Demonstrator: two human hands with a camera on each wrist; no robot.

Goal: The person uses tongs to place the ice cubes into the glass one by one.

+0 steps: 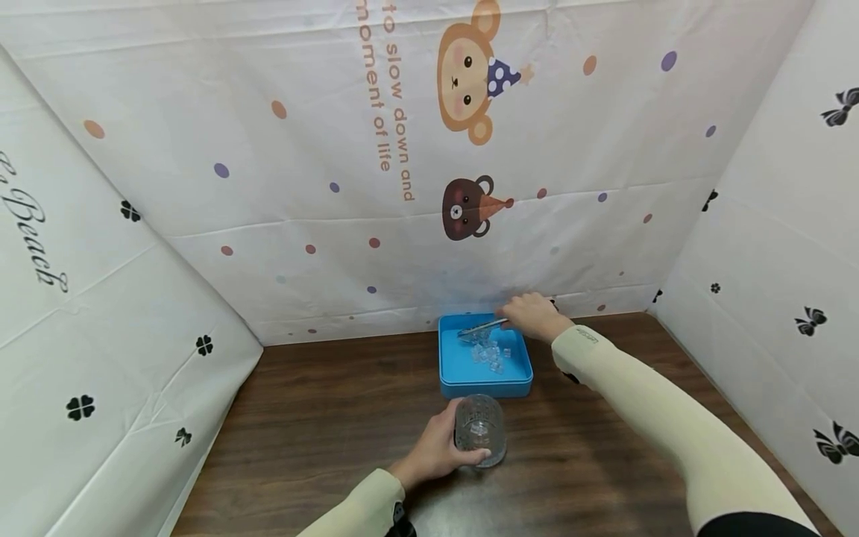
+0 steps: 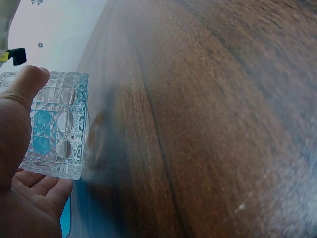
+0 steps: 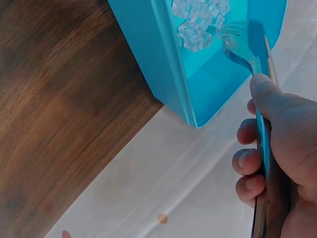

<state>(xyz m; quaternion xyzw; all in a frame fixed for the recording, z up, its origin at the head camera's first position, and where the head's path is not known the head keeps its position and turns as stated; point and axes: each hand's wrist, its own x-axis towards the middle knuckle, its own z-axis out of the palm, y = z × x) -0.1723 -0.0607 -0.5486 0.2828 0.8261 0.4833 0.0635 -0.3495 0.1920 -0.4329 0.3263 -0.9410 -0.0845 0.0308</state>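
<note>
My left hand (image 1: 435,446) grips a clear, patterned drinking glass (image 1: 480,432) from its left side, thumb in front. The cut pattern of the glass (image 2: 59,124) shows plainly in the left wrist view; whether its base touches the table I cannot tell. Behind it, my right hand (image 1: 533,315) holds metal tongs (image 3: 242,52), their fork-shaped tip reaching into a blue box (image 1: 486,389). Clear ice-like cubes (image 3: 195,34) lie heaped in the box. The tongs' tip is right beside the cubes; I cannot tell whether it pinches one.
The brown wooden table (image 1: 322,432) lies beneath everything. A white printed cloth (image 1: 376,268) hangs right behind the box. More white cloth walls stand at the left (image 1: 134,358) and right (image 1: 765,298).
</note>
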